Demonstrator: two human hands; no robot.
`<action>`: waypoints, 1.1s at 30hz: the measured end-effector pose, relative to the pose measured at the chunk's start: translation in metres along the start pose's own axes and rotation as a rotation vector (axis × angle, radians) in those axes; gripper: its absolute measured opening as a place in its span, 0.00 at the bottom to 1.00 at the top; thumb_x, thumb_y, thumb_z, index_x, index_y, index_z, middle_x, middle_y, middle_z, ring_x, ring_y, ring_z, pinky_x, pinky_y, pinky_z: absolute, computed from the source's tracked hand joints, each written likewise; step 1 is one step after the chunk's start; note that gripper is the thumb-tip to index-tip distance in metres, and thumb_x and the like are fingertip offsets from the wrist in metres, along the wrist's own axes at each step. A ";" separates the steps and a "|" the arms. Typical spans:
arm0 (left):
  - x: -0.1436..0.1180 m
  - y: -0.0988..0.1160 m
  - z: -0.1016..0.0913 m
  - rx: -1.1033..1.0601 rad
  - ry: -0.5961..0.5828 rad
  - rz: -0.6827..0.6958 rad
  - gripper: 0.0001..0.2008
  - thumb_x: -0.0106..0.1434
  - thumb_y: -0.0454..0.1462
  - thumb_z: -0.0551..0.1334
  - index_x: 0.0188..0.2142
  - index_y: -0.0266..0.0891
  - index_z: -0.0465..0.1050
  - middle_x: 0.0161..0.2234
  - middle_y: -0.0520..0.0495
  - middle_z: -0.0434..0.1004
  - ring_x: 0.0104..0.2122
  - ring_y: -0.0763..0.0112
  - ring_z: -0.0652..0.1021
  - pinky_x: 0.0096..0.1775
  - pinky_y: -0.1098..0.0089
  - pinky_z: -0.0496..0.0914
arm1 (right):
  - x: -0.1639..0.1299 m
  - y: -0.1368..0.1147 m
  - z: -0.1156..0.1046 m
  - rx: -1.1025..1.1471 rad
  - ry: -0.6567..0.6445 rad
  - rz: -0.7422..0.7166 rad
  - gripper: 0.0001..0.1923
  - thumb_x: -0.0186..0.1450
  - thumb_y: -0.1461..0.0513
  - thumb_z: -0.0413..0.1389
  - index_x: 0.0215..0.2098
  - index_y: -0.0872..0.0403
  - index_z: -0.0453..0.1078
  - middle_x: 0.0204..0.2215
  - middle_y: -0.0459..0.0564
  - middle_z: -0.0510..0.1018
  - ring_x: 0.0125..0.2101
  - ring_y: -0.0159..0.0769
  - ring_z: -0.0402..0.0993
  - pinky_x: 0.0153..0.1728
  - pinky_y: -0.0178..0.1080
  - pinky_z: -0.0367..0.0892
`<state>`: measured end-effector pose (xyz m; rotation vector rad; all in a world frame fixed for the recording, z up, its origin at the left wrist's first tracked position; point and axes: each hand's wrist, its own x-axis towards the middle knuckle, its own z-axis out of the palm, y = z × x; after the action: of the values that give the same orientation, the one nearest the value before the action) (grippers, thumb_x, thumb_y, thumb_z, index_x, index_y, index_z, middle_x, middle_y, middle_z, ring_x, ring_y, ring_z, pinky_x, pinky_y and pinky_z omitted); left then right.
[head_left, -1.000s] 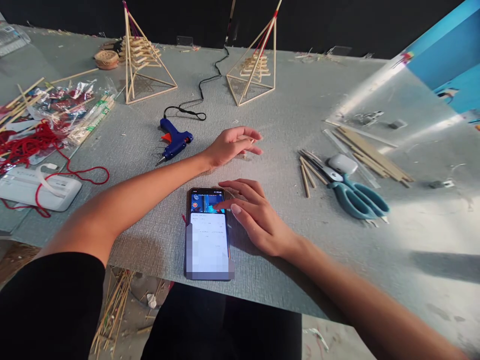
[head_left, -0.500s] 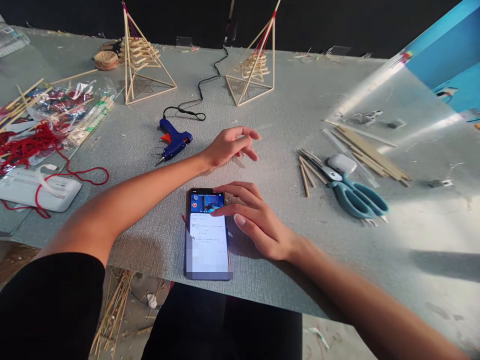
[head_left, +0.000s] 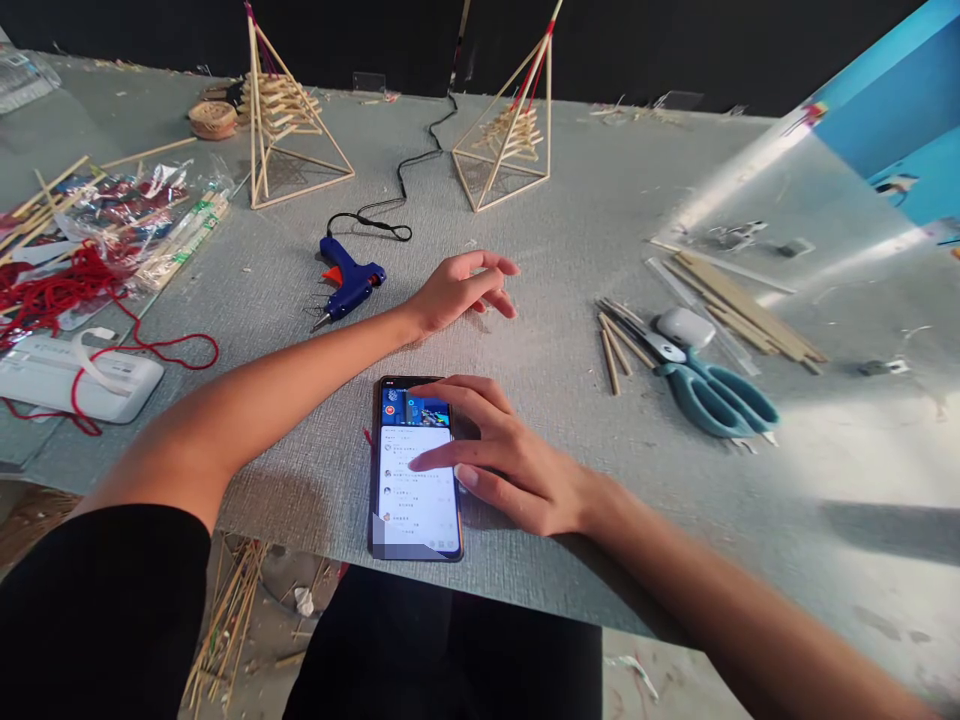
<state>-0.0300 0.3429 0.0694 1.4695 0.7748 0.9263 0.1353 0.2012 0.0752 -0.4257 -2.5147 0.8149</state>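
A lit smartphone [head_left: 415, 500] lies face up near the front edge of the table. Over its upper half is my right hand [head_left: 517, 455], fingers spread, with the fingertips at the screen; whether they touch the glass I cannot tell. My left hand [head_left: 465, 290] rests on the table beyond the phone, fingers loosely stretched and holding nothing. Left of that hand lies a blue glue gun [head_left: 349, 280] with an orange trigger. To the right are scissors [head_left: 716, 395] with teal handles.
Two stick pyramid frames [head_left: 304, 188], [head_left: 517, 180] stand at the back. A black cable [head_left: 401, 175] runs to the glue gun. Red yarn [head_left: 75, 285] and a white power strip [head_left: 82, 380] lie left. Wooden strips [head_left: 742, 300] lie right, near short sticks [head_left: 610, 355].
My right hand has slid slightly down and left over the phone, and the text on its screen has changed. My left hand has stayed in place.
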 end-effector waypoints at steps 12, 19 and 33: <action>-0.001 0.000 0.000 0.030 0.005 0.021 0.20 0.63 0.48 0.65 0.48 0.37 0.72 0.32 0.45 0.84 0.36 0.70 0.82 0.37 0.68 0.68 | 0.001 0.001 0.000 -0.001 0.033 -0.006 0.19 0.76 0.57 0.48 0.53 0.48 0.80 0.71 0.53 0.61 0.68 0.53 0.57 0.68 0.64 0.59; -0.001 0.000 0.001 0.021 0.020 0.044 0.17 0.63 0.48 0.66 0.44 0.38 0.73 0.27 0.50 0.80 0.31 0.74 0.79 0.35 0.70 0.65 | 0.000 0.002 0.000 0.024 0.075 0.054 0.19 0.77 0.57 0.46 0.56 0.49 0.77 0.70 0.54 0.64 0.68 0.52 0.58 0.68 0.64 0.58; 0.003 -0.002 0.000 0.016 0.006 0.053 0.18 0.72 0.45 0.59 0.29 0.38 0.76 0.19 0.53 0.70 0.23 0.76 0.73 0.31 0.68 0.62 | -0.001 0.001 -0.001 0.017 0.062 0.030 0.19 0.76 0.58 0.47 0.53 0.48 0.80 0.69 0.53 0.64 0.67 0.53 0.57 0.68 0.61 0.58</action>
<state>-0.0288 0.3461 0.0679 1.5084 0.7524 0.9674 0.1364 0.2022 0.0749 -0.4774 -2.4476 0.8214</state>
